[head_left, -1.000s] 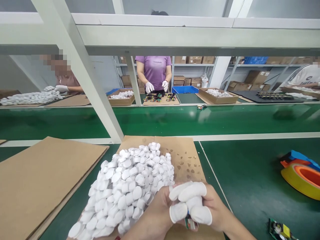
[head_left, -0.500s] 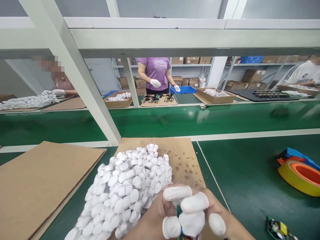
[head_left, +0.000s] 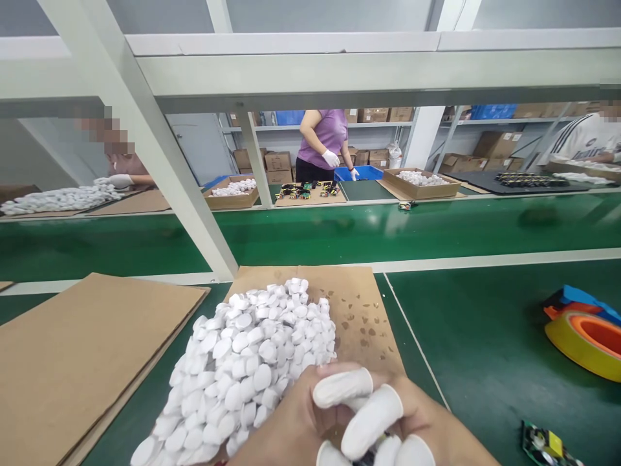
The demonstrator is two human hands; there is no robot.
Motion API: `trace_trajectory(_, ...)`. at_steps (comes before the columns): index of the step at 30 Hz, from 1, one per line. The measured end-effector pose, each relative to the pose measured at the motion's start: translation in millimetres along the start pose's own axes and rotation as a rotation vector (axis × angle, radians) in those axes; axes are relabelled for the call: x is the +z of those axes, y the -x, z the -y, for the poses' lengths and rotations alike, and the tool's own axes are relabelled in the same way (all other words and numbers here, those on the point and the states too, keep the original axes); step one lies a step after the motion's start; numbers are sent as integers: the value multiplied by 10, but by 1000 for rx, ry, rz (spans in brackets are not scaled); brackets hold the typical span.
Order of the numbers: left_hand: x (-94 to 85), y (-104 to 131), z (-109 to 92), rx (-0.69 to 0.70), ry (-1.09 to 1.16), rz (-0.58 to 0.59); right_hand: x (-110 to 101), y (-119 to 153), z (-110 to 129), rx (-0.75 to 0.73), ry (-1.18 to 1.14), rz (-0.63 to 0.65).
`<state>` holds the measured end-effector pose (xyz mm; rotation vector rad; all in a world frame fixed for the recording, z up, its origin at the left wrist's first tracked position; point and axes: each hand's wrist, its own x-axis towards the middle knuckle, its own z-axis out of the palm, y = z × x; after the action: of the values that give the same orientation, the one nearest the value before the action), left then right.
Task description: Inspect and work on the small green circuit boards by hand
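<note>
My left hand point(head_left: 303, 414) and my right hand point(head_left: 417, 414) meet at the bottom centre, with white covers on their fingertips. Both have their fingers curled round a small dark part point(head_left: 367, 457) that is mostly hidden. Left of them, a large heap of white rounded pieces point(head_left: 242, 362) lies on a brown cardboard sheet point(head_left: 361, 310). At the lower right a small green circuit board point(head_left: 548, 445) with a yellow component rests on the green table.
Stacked cardboard sheets point(head_left: 97, 343) lie at left. A tape roll point(head_left: 587, 343) is at right. A slanted white post point(head_left: 160, 149) rises at left. Beyond the green belt point(head_left: 310, 239), people work beside boxes of white pieces point(head_left: 420, 188).
My hands have lowered slightly and the fingers have shifted round the part, which shows less green. Across the belt, the person in purple has moved right and leans toward the blue bin.
</note>
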<state>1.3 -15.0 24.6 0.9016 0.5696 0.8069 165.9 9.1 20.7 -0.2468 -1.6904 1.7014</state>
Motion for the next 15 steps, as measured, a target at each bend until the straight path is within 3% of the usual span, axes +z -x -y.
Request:
trace_trajectory(6,-10,29,-111,39,-329,-4,19,-84,91,-57,-96,92)
trace_trajectory(11,-35,13,-20,68,-309,-43,53,-110,44,-131,-189,-14)
trace_trajectory(15,-47,-10,36,15,-297,-87,65,-127,39,-200,-86,-42)
